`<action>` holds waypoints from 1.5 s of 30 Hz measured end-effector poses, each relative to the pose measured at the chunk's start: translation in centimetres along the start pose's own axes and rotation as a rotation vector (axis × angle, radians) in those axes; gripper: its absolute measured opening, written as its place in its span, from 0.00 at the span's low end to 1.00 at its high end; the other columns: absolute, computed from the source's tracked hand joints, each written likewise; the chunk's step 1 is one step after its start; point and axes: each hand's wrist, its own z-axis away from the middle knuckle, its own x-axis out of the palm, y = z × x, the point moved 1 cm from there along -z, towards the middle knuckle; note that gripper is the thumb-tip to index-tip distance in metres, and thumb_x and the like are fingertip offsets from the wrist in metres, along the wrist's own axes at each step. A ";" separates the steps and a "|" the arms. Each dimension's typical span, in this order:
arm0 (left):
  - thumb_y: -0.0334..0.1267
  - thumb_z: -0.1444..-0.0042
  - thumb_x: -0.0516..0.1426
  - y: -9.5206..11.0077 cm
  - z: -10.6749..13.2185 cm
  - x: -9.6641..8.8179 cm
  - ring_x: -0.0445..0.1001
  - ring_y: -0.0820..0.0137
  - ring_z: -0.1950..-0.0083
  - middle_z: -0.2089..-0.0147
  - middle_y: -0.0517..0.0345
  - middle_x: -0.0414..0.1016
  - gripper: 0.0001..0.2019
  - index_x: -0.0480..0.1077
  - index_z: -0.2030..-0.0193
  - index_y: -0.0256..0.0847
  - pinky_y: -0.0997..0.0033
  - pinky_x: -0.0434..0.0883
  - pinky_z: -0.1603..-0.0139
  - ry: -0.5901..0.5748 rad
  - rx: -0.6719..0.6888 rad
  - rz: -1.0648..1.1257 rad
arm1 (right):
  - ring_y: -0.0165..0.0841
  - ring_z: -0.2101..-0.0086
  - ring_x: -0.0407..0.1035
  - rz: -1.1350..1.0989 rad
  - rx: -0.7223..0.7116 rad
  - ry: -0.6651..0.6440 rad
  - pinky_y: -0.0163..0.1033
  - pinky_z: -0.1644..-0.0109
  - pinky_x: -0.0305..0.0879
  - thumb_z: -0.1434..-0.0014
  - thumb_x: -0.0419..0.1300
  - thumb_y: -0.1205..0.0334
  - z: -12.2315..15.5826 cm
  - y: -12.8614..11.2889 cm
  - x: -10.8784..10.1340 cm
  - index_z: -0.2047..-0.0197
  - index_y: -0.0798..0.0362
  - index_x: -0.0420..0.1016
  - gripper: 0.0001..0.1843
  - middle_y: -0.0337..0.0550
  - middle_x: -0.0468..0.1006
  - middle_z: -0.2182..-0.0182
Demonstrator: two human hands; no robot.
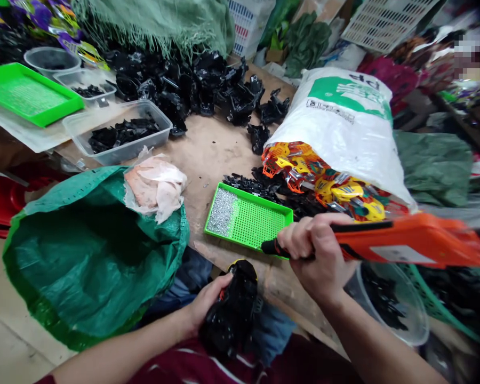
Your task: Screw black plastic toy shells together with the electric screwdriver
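Observation:
My left hand (208, 304) is closed round a black plastic part (234, 309) held low over my lap, just below the table edge. My right hand (318, 250) grips an orange powered screwdriver (408, 245) lying sideways, its black tip (270, 247) pointing left over the near edge of a small green tray (260, 221). A heap of small silver screws (222, 210) fills that tray's left end.
An open green sack (92, 250) hangs at the left with a crumpled pinkish bag (156, 184) on its rim. A white sack (344, 128) spills coloured toy parts (324, 181). Black parts (200, 85) are heaped at the back, beside clear tubs (120, 133) and another green tray (28, 93).

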 end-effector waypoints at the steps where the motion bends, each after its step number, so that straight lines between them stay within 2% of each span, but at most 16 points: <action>1: 0.54 0.43 0.54 0.0 -0.1 -0.1 0.74 0.68 0.72 0.73 0.54 0.77 0.21 0.74 0.66 0.35 0.70 0.71 0.65 -0.005 0.015 0.007 | 0.25 0.86 0.54 0.006 0.008 -0.013 0.35 0.79 0.57 0.38 0.61 0.61 0.8 -0.2 -0.4 0.71 0.50 0.64 0.12 0.26 0.60 0.86; 5: 0.50 0.44 0.58 0.0 -0.1 -0.2 0.72 0.72 0.72 0.74 0.60 0.75 0.16 0.74 0.65 0.36 0.74 0.69 0.66 -0.017 0.113 0.028 | 0.25 0.85 0.55 0.022 0.041 -0.034 0.37 0.77 0.60 0.37 0.60 0.61 3.4 -0.4 -1.3 0.71 0.50 0.65 0.11 0.27 0.60 0.86; 9: 0.50 0.43 0.57 0.2 -0.1 0.0 0.70 0.73 0.73 0.75 0.60 0.74 0.16 0.73 0.68 0.37 0.73 0.69 0.63 -0.023 0.134 0.011 | 0.25 0.85 0.55 0.006 0.027 -0.044 0.36 0.77 0.59 0.36 0.59 0.62 4.3 0.1 -1.4 0.68 0.49 0.67 0.08 0.27 0.60 0.86; 16: 0.52 0.44 0.58 -0.1 -0.3 -0.5 0.71 0.72 0.70 0.73 0.59 0.75 0.18 0.74 0.63 0.36 0.74 0.67 0.66 -0.024 0.138 -0.004 | 0.25 0.85 0.55 -0.007 0.076 -0.065 0.36 0.77 0.60 0.36 0.58 0.63 4.4 1.1 -1.4 0.69 0.49 0.67 0.08 0.27 0.61 0.85; 25: 0.51 0.45 0.59 -0.2 -0.4 -0.6 0.70 0.74 0.70 0.72 0.61 0.74 0.17 0.73 0.65 0.35 0.76 0.64 0.67 0.008 0.152 0.011 | 0.25 0.85 0.55 -0.011 0.091 -0.064 0.35 0.77 0.59 0.36 0.58 0.63 4.7 1.3 -1.3 0.68 0.49 0.67 0.08 0.27 0.61 0.85; 33: 0.53 0.50 0.63 0.5 0.1 0.2 0.66 0.74 0.70 0.73 0.63 0.72 0.19 0.72 0.65 0.36 0.75 0.63 0.67 0.060 0.171 -0.064 | 0.24 0.86 0.54 -0.037 0.150 -0.016 0.34 0.79 0.57 0.37 0.60 0.63 4.1 2.0 -1.3 0.69 0.49 0.66 0.09 0.26 0.60 0.86; 38: 0.51 0.47 0.61 0.8 0.3 0.5 0.66 0.74 0.65 0.69 0.62 0.72 0.17 0.73 0.64 0.35 0.76 0.63 0.61 0.086 0.239 -0.168 | 0.24 0.87 0.52 -0.047 0.196 0.038 0.32 0.81 0.55 0.39 0.61 0.62 3.5 2.5 -1.1 0.68 0.48 0.65 0.08 0.25 0.59 0.86; 41: 0.53 0.45 0.59 0.8 0.3 0.5 0.67 0.72 0.65 0.69 0.61 0.73 0.18 0.73 0.63 0.36 0.75 0.64 0.60 0.081 0.207 -0.165 | 0.23 0.86 0.52 -0.063 0.198 0.041 0.32 0.80 0.55 0.38 0.61 0.62 3.5 2.9 -1.1 0.67 0.48 0.65 0.08 0.25 0.59 0.86; 45: 0.54 0.48 0.61 0.7 0.5 0.5 0.69 0.73 0.66 0.70 0.61 0.74 0.20 0.74 0.63 0.37 0.76 0.65 0.62 0.090 0.164 -0.106 | 0.23 0.85 0.55 -0.087 0.223 -0.001 0.31 0.80 0.56 0.37 0.60 0.63 3.4 2.9 -1.4 0.66 0.49 0.66 0.06 0.26 0.60 0.84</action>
